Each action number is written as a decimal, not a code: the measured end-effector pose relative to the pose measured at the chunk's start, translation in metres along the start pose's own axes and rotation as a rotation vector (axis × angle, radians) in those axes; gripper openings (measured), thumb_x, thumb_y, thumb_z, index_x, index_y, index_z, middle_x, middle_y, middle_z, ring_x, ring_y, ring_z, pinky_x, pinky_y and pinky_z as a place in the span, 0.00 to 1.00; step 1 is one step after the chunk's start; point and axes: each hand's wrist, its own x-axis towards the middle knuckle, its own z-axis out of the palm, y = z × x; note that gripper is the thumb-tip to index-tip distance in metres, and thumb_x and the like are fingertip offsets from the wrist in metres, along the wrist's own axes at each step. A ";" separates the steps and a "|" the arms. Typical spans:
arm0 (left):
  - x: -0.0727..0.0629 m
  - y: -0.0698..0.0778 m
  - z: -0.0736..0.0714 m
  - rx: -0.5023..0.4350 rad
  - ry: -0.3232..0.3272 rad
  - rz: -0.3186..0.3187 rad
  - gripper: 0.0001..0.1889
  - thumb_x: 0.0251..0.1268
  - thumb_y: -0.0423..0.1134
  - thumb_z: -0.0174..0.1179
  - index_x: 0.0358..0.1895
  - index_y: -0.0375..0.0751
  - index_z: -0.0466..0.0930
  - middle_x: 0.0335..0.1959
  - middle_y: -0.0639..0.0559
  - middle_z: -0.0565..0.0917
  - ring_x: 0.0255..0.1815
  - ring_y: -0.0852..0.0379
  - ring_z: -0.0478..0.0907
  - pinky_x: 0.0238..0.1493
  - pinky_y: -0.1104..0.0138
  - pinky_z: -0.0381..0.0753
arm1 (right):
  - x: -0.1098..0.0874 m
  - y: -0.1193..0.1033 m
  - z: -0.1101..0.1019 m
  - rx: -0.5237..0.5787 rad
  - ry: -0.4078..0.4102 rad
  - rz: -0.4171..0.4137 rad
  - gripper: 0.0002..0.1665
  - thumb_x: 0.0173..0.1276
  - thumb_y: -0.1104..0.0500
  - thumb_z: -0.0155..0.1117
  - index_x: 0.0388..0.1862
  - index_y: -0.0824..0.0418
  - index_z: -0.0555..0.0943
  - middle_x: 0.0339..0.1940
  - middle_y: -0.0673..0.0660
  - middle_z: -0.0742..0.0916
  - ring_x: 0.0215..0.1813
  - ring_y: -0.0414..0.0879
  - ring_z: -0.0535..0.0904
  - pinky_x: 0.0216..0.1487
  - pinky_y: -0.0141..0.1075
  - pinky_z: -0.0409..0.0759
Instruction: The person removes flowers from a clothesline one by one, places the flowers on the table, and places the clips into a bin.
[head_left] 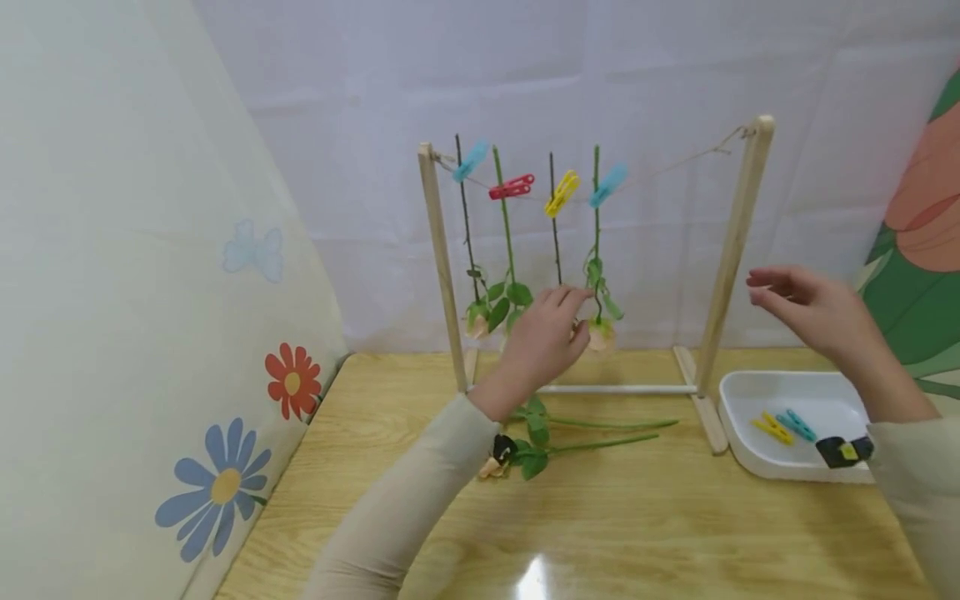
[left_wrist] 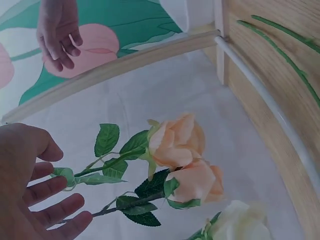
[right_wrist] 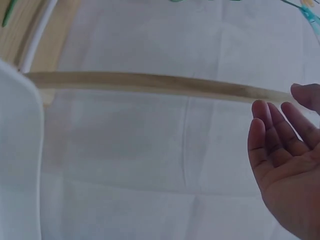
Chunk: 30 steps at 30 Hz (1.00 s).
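Observation:
Several roses hang blossom-down from a string on a wooden stand [head_left: 723, 267], each stem held by a clothespin. A light blue clothespin [head_left: 471, 162] is leftmost, then a red clothespin [head_left: 512, 187], a yellow clothespin [head_left: 562, 194] and another blue clothespin [head_left: 608, 185]. My left hand [head_left: 543, 337] is in front of the hanging flowers, fingers spread loosely and nothing gripped. Its fingertips overlap the leaves of the rightmost peach rose [head_left: 601, 335]; in the left wrist view a peach rose [left_wrist: 177, 140] hangs beyond them. My right hand [head_left: 821, 312], relaxed and holding nothing, hovers right of the stand's right post.
Two more roses lie on the wooden table below the stand, their green stems [head_left: 615, 423] pointing right. At the right, a white tray [head_left: 795, 377] contains a yellow clothespin [head_left: 772, 428] and a blue clothespin [head_left: 797, 425]. A white crossbar [head_left: 622, 389] joins the stand's posts low down.

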 end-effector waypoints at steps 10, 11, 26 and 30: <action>0.017 -0.005 -0.006 -0.147 0.059 -0.077 0.20 0.71 0.37 0.60 0.64 0.39 0.75 0.57 0.44 0.83 0.52 0.49 0.82 0.43 0.62 0.85 | 0.015 -0.029 0.004 0.232 0.027 -0.053 0.27 0.78 0.48 0.58 0.68 0.63 0.75 0.48 0.33 0.83 0.48 0.28 0.80 0.45 0.16 0.76; 0.020 -0.005 -0.006 -0.173 0.060 -0.093 0.21 0.71 0.36 0.60 0.65 0.38 0.75 0.58 0.44 0.82 0.53 0.49 0.82 0.45 0.61 0.85 | 0.017 -0.033 0.004 0.250 0.030 -0.064 0.28 0.78 0.48 0.58 0.68 0.63 0.75 0.49 0.34 0.83 0.48 0.29 0.80 0.46 0.16 0.77; 0.057 -0.006 -0.012 -0.638 0.077 -0.329 0.29 0.74 0.36 0.58 0.75 0.40 0.64 0.70 0.45 0.75 0.65 0.47 0.76 0.62 0.60 0.80 | 0.043 -0.078 0.014 0.552 0.086 -0.199 0.21 0.75 0.57 0.62 0.64 0.63 0.79 0.53 0.46 0.85 0.49 0.40 0.83 0.49 0.22 0.81; 0.064 -0.006 -0.011 -0.750 0.087 -0.392 0.29 0.73 0.35 0.57 0.75 0.41 0.64 0.69 0.44 0.75 0.66 0.46 0.76 0.64 0.57 0.80 | 0.051 -0.086 0.018 0.761 0.090 -0.245 0.18 0.72 0.63 0.65 0.60 0.66 0.81 0.50 0.50 0.87 0.46 0.42 0.84 0.48 0.25 0.82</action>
